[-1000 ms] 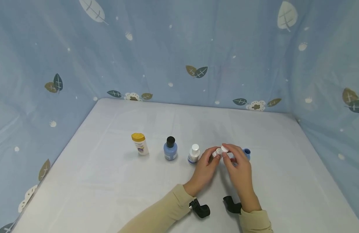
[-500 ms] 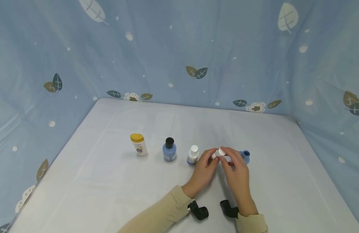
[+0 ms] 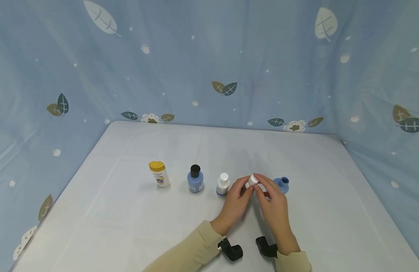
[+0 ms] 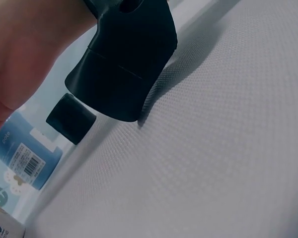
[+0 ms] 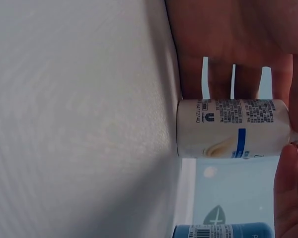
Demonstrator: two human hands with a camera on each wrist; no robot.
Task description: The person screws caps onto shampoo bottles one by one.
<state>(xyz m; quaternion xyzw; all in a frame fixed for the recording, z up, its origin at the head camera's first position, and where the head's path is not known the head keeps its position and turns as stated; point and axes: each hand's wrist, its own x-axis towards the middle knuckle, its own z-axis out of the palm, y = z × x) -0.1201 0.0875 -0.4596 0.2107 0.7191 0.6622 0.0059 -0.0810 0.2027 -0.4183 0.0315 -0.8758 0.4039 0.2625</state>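
The white bottle [image 5: 223, 141] stands upright on the table [image 3: 121, 219], right of centre, with the left hand [image 3: 234, 202] curled round it and the right hand [image 3: 274, 204] pinching the white cap [image 3: 253, 179] at its top. Just right is an uncapped blue bottle [image 3: 281, 187]; to the left stand 3 more: a white-capped bottle [image 3: 222, 188] just beside the left hand, a black-capped blue bottle [image 3: 195, 184] and, farthest left, a yellow-capped bottle [image 3: 160, 177].
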